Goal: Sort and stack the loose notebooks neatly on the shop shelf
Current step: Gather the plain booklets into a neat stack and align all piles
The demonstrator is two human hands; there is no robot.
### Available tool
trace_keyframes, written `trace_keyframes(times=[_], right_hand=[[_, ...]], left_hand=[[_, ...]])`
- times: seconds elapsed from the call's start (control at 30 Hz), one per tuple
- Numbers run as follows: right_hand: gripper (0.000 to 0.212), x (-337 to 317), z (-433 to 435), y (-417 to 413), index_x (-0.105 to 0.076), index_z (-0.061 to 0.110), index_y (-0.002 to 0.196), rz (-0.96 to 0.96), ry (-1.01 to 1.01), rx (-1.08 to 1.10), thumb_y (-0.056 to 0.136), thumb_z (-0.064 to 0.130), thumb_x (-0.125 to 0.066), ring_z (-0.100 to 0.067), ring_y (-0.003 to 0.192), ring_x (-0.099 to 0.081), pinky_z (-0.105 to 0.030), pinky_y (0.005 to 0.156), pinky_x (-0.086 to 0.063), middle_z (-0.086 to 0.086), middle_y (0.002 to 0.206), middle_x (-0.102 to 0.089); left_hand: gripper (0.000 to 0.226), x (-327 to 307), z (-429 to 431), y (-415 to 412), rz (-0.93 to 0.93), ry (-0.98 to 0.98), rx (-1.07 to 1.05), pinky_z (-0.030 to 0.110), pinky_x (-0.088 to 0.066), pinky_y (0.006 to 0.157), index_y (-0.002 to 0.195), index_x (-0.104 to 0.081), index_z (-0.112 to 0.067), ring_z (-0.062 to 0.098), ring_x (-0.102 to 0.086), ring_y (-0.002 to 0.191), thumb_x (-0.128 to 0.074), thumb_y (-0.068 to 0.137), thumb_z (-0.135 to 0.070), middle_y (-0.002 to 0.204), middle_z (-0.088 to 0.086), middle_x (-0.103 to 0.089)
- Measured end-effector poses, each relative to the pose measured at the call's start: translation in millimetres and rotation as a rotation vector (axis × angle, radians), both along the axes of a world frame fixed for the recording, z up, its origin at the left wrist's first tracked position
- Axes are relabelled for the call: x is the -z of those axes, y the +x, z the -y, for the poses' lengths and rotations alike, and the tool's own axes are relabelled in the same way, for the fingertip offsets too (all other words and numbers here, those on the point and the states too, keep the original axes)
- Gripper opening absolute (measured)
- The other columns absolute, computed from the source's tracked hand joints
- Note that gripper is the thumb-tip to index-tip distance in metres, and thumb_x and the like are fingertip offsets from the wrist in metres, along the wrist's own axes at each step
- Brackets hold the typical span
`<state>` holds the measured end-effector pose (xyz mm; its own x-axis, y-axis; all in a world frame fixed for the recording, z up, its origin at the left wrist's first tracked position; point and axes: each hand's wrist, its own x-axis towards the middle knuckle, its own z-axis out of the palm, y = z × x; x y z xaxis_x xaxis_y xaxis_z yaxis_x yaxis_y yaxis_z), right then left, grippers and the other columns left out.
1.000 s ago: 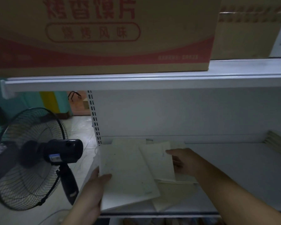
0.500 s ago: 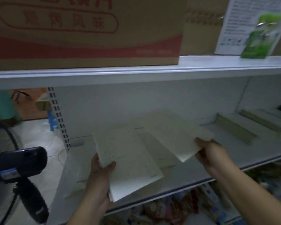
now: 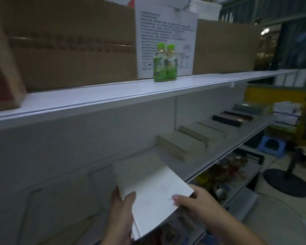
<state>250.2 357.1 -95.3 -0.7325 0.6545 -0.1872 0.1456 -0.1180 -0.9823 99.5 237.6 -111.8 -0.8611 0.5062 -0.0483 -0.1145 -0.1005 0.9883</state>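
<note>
A small stack of pale notebooks (image 3: 148, 190) is held tilted above the front of the white shop shelf (image 3: 198, 167). My left hand (image 3: 121, 214) grips its left edge, thumb on the cover. My right hand (image 3: 194, 203) grips its right edge, thumb on top. Further right on the same shelf lie neat piles of beige notebooks (image 3: 180, 144) and, beyond them, more beige notebooks (image 3: 201, 129). Dark and copper-coloured notebooks (image 3: 231, 118) lie at the far end.
The upper shelf (image 3: 113, 92) carries cardboard boxes (image 3: 69, 50), a white printed carton (image 3: 166, 32) and two green bottles (image 3: 164, 62). Below are packaged goods (image 3: 224, 172). On the floor to the right stand a fan base (image 3: 286, 181) and a blue stool (image 3: 270, 145).
The two notebooks held apart have come together into one stack gripped by both hands. The view has swung right, past the fan, along the shelf.
</note>
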Motion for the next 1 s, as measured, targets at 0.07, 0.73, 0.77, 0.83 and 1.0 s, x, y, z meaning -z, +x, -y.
trace_keyframes(times=[0.07,0.73,0.77,0.83,1.0], right_hand=[[0.025,-7,-51,35,-0.067,0.014,0.105,0.031,-0.019,0.060,0.087,0.030,-0.064,-0.022,0.096,-0.064,-0.031,0.076,-0.050,-0.005,0.103,-0.070],[0.037,-16,-348,128,-0.065,0.007,0.108,0.213,-0.010,0.143,0.084,-0.008,-0.041,-0.036,0.099,-0.066,-0.037,0.080,-0.050,-0.016,0.105,-0.070],[0.035,-20,-365,127,-0.064,0.006,0.108,0.238,0.006,0.151,0.085,-0.008,-0.041,-0.037,0.098,-0.066,-0.036,0.077,-0.051,-0.018,0.105,-0.070],[0.034,-30,-400,123,-0.063,0.005,0.106,0.284,0.041,0.164,0.086,-0.010,-0.040,-0.038,0.092,-0.067,-0.035,0.072,-0.052,-0.021,0.102,-0.070],[0.031,-38,-474,107,-0.062,0.008,0.095,0.362,0.178,0.254,0.084,-0.014,-0.043,-0.037,0.078,-0.067,-0.033,0.065,-0.053,-0.023,0.090,-0.068]], left_hand=[[0.042,-2,-34,26,0.046,0.020,0.056,0.026,-0.042,0.065,0.133,-0.044,-0.003,0.023,-0.057,0.082,-0.047,0.092,0.005,0.112,0.018,-0.060],[0.036,2,-355,123,0.151,0.058,0.326,0.022,-0.039,0.057,0.126,-0.052,0.002,0.010,-0.055,0.071,-0.055,0.090,0.000,0.086,0.004,-0.060],[0.032,4,-376,121,0.142,0.061,0.329,0.022,-0.038,0.056,0.123,-0.054,-0.002,0.010,-0.054,0.071,-0.053,0.091,0.000,0.088,0.005,-0.060],[0.028,5,-415,122,0.136,0.054,0.359,0.023,-0.041,0.061,0.121,-0.052,-0.010,0.016,-0.056,0.075,-0.052,0.093,-0.004,0.099,0.010,-0.058],[0.053,15,-498,108,0.218,-0.003,0.482,0.044,-0.050,0.094,0.127,-0.052,-0.015,0.027,-0.063,0.104,-0.061,0.077,-0.027,0.122,0.008,-0.063]])
